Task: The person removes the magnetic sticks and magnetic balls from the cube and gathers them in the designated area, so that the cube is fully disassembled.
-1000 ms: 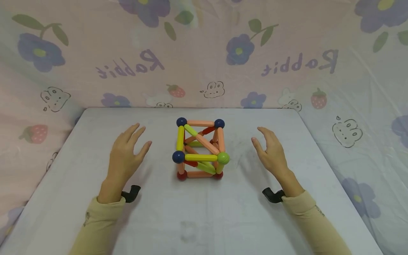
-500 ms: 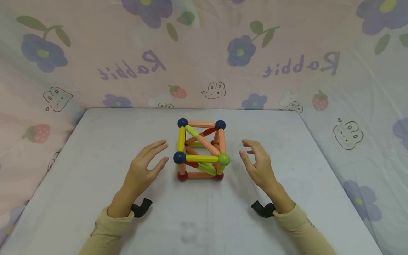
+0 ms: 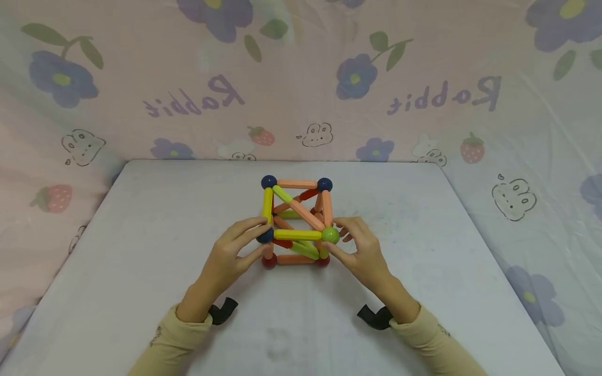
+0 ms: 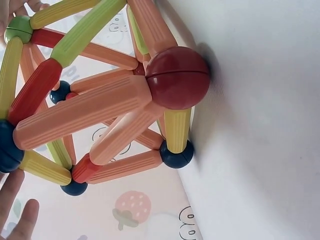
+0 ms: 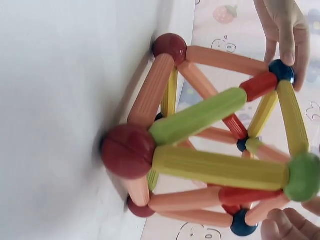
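A cube frame of magnetic building sticks and balls (image 3: 297, 235) stands on the white table, with diagonal sticks across its faces. My left hand (image 3: 230, 248) has its thumb and fingers about the near upper-left blue ball (image 5: 282, 71), pinching it. At the near upper-right corner, my right hand (image 3: 362, 250) holds the green ball (image 5: 302, 176) between thumb and fingers. Red balls (image 4: 178, 77) at the lower corners rest on the tabletop. Part of the blue ball is covered by the left fingers in the head view.
The white tabletop (image 3: 141, 313) spreads around the cube on all sides. A patterned cloth (image 3: 291, 62) with flowers and rabbits hangs behind the table and at both sides. Black camera mounts (image 3: 223, 310) sit at the wrists.
Both hands have come inward from either side of the cube and now grip its near upper corners. The cube has stayed in place.
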Action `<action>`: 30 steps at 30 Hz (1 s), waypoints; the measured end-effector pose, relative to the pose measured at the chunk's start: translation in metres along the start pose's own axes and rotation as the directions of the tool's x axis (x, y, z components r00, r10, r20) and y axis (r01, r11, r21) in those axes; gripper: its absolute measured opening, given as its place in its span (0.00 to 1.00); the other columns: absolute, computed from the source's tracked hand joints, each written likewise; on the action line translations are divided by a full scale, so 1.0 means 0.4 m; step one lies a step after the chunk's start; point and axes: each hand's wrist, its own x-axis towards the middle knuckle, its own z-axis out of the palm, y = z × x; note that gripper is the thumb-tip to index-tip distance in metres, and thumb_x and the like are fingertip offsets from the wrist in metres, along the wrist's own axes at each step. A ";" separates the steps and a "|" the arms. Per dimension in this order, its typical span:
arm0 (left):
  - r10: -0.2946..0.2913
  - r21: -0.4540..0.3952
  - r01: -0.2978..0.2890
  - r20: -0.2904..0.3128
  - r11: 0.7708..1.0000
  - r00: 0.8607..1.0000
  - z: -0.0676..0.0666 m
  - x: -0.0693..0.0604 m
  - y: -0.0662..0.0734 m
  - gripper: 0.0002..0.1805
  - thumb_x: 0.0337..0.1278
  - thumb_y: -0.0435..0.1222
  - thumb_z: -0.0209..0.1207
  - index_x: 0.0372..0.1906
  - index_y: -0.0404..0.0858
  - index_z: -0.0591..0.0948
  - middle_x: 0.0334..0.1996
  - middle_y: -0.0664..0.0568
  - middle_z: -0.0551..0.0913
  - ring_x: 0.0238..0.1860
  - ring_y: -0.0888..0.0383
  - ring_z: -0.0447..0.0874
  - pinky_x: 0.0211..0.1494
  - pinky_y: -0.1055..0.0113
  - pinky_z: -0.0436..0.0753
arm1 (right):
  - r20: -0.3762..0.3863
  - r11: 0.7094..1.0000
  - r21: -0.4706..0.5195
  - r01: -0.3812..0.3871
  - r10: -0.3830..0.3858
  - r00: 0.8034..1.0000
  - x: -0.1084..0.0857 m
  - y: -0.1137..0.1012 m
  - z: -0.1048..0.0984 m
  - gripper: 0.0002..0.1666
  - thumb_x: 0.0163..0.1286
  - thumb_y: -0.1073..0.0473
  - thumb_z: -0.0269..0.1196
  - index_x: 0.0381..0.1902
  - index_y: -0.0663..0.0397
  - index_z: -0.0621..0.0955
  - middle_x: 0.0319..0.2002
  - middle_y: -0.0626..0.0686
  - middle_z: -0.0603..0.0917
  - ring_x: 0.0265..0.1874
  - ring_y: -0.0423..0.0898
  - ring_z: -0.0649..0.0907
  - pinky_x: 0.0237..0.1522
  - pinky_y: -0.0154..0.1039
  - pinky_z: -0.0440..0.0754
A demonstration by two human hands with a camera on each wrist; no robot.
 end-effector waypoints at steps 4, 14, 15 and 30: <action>0.017 -0.008 -0.017 -0.015 1.000 1.000 0.004 0.000 0.000 0.29 0.33 0.23 0.73 0.51 0.32 0.82 0.52 0.40 0.82 0.55 0.48 0.79 0.69 0.85 0.66 | -0.007 1.000 0.004 0.002 -0.002 1.000 0.001 -0.010 0.015 0.27 0.49 0.63 0.75 0.49 0.61 0.80 0.41 0.56 0.80 0.35 0.43 0.77 0.30 0.34 0.81; 0.014 -0.016 -0.015 -0.025 1.000 1.000 0.004 0.005 0.001 0.29 0.31 0.22 0.73 0.50 0.31 0.83 0.50 0.40 0.83 0.55 0.49 0.79 0.69 0.84 0.66 | -0.026 0.998 0.054 0.011 -0.009 1.000 0.012 -0.009 0.028 0.20 0.50 0.65 0.74 0.42 0.62 0.80 0.37 0.57 0.76 0.29 0.41 0.74 0.23 0.24 0.75; 0.011 -0.016 -0.012 -0.025 1.000 1.000 0.004 0.005 0.002 0.29 0.31 0.22 0.73 0.50 0.31 0.83 0.50 0.40 0.83 0.55 0.49 0.79 0.69 0.84 0.66 | -0.026 0.998 0.062 0.013 -0.011 1.000 0.013 -0.007 0.029 0.22 0.47 0.68 0.74 0.42 0.62 0.80 0.37 0.57 0.76 0.29 0.41 0.74 0.22 0.24 0.75; -0.006 -0.022 0.006 -0.026 1.000 1.000 0.003 0.004 0.003 0.29 0.30 0.22 0.74 0.48 0.31 0.83 0.50 0.40 0.83 0.55 0.48 0.79 0.69 0.84 0.66 | -0.068 0.998 0.039 0.049 -0.046 0.997 0.037 0.000 0.054 0.15 0.45 0.69 0.68 0.33 0.62 0.78 0.34 0.57 0.73 0.25 0.38 0.71 0.18 0.28 0.73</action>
